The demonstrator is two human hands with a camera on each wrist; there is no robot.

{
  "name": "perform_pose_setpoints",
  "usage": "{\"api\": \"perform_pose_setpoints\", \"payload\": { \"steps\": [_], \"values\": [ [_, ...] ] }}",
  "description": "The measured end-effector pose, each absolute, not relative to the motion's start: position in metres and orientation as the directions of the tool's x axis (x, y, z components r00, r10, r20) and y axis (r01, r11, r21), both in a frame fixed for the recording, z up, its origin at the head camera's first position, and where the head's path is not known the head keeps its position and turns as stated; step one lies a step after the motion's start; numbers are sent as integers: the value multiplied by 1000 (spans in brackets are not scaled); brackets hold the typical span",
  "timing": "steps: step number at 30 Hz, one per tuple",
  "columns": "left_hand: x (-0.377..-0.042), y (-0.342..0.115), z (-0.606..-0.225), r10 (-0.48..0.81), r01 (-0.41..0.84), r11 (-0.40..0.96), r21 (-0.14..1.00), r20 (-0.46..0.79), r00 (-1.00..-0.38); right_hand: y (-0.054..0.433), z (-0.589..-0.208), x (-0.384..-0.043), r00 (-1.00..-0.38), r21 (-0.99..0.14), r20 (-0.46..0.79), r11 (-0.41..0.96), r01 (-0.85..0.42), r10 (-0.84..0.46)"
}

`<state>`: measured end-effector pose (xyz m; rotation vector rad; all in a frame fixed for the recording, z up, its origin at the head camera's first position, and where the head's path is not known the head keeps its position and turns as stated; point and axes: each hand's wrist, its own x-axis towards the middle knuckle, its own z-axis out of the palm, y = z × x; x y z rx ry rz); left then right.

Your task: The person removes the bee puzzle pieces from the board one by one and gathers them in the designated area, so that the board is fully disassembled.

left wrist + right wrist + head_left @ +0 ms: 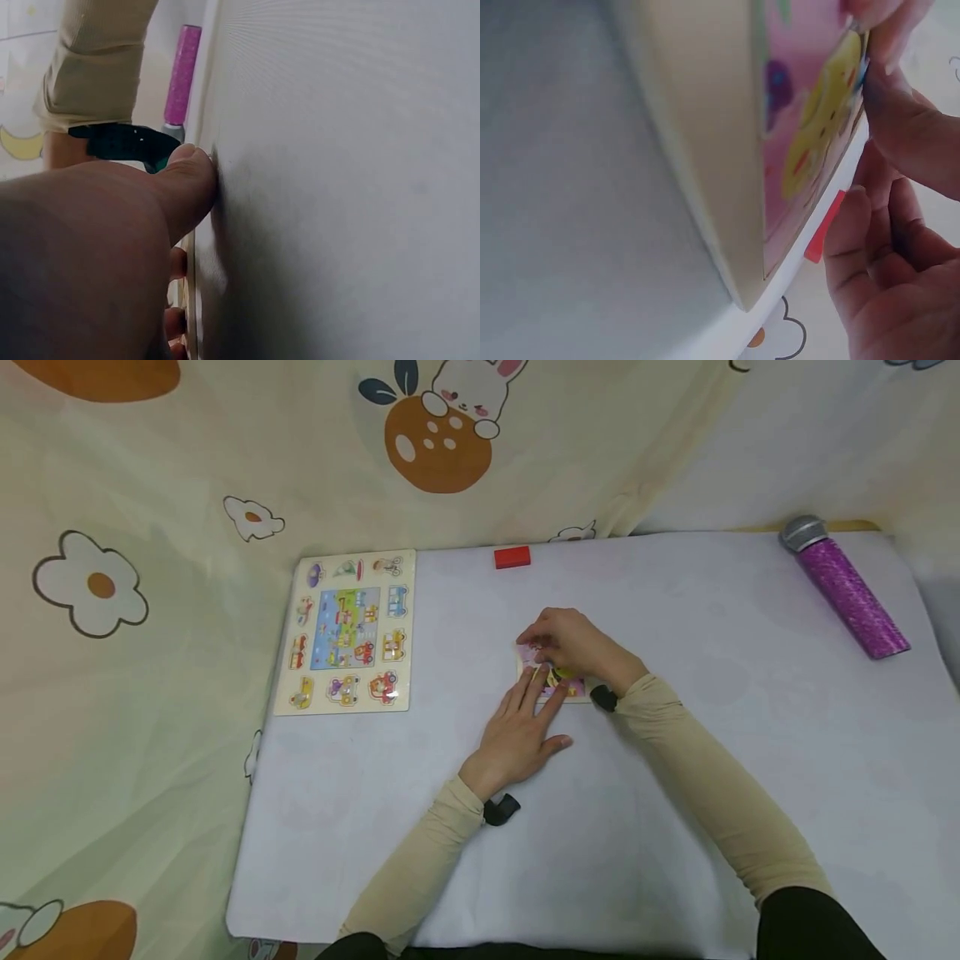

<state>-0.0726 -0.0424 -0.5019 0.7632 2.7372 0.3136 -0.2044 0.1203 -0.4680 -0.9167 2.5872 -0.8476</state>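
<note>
A small jigsaw puzzle (576,688) with a pink and yellow picture lies on the white-covered table, partly hidden by both hands. In the right wrist view, the puzzle (802,150) shows its pale border and a yellow figure. My left hand (516,739) rests its straight, spread fingers on the puzzle's near part, thumb out to the right. My right hand (573,643) reaches over the far side with bent fingers, and its thumb (911,124) touches the picture. Whether a loose piece sits between thumb and fingers cannot be made out.
A larger puzzle board (401,689) with vehicle pictures lies at the table's left. A red block (512,557) sits near the back edge. At the right rests a glittery purple microphone (855,597). A patterned curtain (300,460) hangs behind the table.
</note>
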Motion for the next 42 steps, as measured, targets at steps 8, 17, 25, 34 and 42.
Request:
{"api": "perform_pose_setpoints", "payload": {
  "steps": [8, 17, 25, 34, 42],
  "values": [
    [-73, -44, -502, 534, 465, 830, 307, -200, -821, 120, -467, -203, -769, -570, -2, 633, -524, -639],
    [-72, -45, -504, 539, 475, 827, 302, -181, -823, 122, -471, -202, -800, -661, -75, 630, -408, -596],
    [-72, -46, -505, 537, 470, 825, 314, -177, -825, 121, -472, -203, -787, -639, -103, 647, -416, -608],
    [-71, -44, -502, 531, 460, 829, 317, -188, -826, 161, -462, -212, -852, -694, -56, 633, -341, -520],
    [-71, -42, -502, 523, 460, 836, 299, -185, -832, 233, -455, -232, -929, -658, 13, 696, -287, -370]
  ]
}}
